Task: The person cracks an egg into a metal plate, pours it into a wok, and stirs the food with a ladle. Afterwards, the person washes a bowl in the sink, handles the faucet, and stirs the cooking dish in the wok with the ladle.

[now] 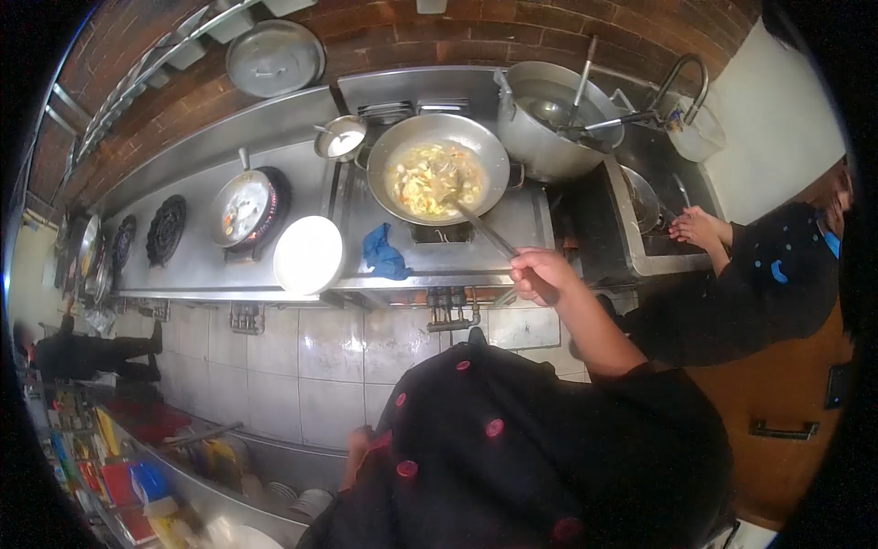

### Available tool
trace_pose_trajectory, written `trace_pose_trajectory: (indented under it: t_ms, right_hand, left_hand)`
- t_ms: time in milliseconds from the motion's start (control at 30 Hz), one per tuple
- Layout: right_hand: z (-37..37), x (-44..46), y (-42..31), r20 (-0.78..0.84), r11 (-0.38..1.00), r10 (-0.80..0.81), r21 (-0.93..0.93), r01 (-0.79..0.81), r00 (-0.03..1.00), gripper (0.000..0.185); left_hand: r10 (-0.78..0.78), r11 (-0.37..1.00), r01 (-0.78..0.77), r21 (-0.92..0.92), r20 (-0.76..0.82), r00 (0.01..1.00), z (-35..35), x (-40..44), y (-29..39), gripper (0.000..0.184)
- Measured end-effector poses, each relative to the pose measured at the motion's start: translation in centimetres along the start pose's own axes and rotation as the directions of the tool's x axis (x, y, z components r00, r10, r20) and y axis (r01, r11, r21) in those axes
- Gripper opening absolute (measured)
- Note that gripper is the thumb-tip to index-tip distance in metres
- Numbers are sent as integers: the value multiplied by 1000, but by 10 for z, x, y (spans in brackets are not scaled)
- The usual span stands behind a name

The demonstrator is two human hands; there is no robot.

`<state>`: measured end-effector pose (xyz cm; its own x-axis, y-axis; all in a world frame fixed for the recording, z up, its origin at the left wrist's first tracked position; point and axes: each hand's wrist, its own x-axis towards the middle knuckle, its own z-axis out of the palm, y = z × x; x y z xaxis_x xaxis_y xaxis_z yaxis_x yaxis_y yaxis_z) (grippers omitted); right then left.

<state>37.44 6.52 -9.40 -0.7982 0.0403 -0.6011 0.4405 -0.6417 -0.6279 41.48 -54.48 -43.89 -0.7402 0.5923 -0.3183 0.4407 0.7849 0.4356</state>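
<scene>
My right hand point(540, 275) is closed around the handle of a long metal ladle point(488, 232), whose head is partly hidden in the food. Broth with chopped vegetables and pale pieces point(435, 178) fills the bottom of a wide two-handled wok point(489, 156) on the stove. Down by my side, my left hand point(359, 443) is partly covered by my jacket, and its fingers do not show clearly. A white bowl point(309, 254) and a crumpled blue cloth point(384, 252) lie on the steel near the front edge, left of the ladle.
A frying pan point(243, 209) sits over a glowing burner on the left. Behind stand a small pot point(341, 138) with white contents and a large stockpot point(549, 156) holding ladles. On the right, a person's hands point(700, 229) are near another burner. Another person point(91, 348) stands far left.
</scene>
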Motion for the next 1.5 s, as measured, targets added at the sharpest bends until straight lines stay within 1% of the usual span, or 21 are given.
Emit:
trace_pose_trajectory:
  t_ms: [100, 167, 233, 300, 333, 400, 467, 600, 733, 833, 900, 933, 967, 1000, 1033, 1067, 1100, 1133, 1233, 1367, 1500]
  right_hand:
    - [13, -12, -1, -76, 934, -208, -311, 175, 975, 6]
    - [15, -18, -4, -94, 868, -260, -459, 190, 961, 33]
    - [16, -19, -3, -112, 805, -328, -553, 215, 938, 50]
    - [15, -16, 0, -134, 756, -409, -604, 253, 903, 54]
    - [14, -14, 1, -130, 669, -464, -700, 251, 876, 52]
    - [11, -11, -1, -98, 466, -567, -857, 221, 818, 48]
    - [13, -7, -4, -130, 348, -596, -931, 109, 792, 55]
    - [10, 5, -9, -118, 103, -661, -992, -66, 741, 66]
    - [0, 29, -11, -161, 65, -638, -986, -155, 753, 65]
    - [-13, 51, 5, -133, 82, -681, -991, -105, 720, 57]
    - [-17, 54, 24, -31, 67, -744, -997, 28, 668, 47]
    - [-14, 52, 29, -131, 323, -632, -940, 106, 764, 40]
    - [-8, 49, 32, -190, 562, -490, -815, 141, 851, 33]
    - [-1, 44, 32, -205, 764, -328, -632, 131, 922, 27]
    - [8, 33, 29, -176, 828, -300, -537, 164, 938, 13]
    - [7, 26, 22, -155, 930, -196, -344, 133, 968, 11]
    - [0, 19, 13, -109, 987, -97, -137, 82, 989, 10]
    - [-1, 12, 6, -42, 997, -8, 72, 11, 999, 9]
    - [16, -16, -6, -46, 999, -45, -27, 44, 998, 11]
    - [13, -21, 1, -83, 920, -255, -328, 215, 963, 33]
    - [33, -35, -8, -148, 684, -474, -683, 257, 868, 45]
  left_hand:
    - [138, 990, -136, 29, -99, 986, 8, -14, -11, 20]
    - [183, 983, -185, 9, -170, 968, -15, -18, 10, 15]
    - [139, 983, -153, -102, -128, 982, -32, -18, 22, 11]
    - [-72, 922, 95, -375, 75, 995, -79, -13, 63, 10]
    - [-196, 810, 266, -523, 187, 963, -104, -11, 87, 12]
    - [-496, 383, 552, -740, 339, 799, -69, -3, 65, 12]
    - [-578, 161, 610, -776, 427, 695, -65, -1, 65, 12]
    - [-528, 353, 561, -749, 336, 780, -69, -5, 69, 10]
    - [-276, 842, 288, -457, 95, 957, -52, -10, 44, 10]
    - [-361, 766, 396, -507, 172, 917, -4, -13, 0, 9]
    - [-428, 612, 482, -627, 249, 869, 13, -16, -11, 9]
    - [-454, 530, 513, -676, 284, 844, 20, -19, -14, 9]
    - [-437, 315, 521, -793, 366, 822, 27, -19, -20, 9]
    - [-390, -27, 502, -864, 472, 791, 31, -21, -21, 9]
    - [-322, -411, 450, -793, 588, 742, 28, -22, -14, 9]
    - [-270, 265, 416, -870, 348, 898, 31, -26, -17, 9]
    - [-195, 820, 206, -534, 78, 978, 33, -30, -20, 9]
    - [95, 994, -94, 52, -18, 995, 33, -32, -18, 9]
    - [184, 980, -197, -21, -271, 945, 38, -34, -16, 12]
    - [30, 999, -30, -34, 6, 1000, 36, -19, -24, 9]
    - [-147, 978, 171, -116, 190, 971, 33, -15, -33, 9]
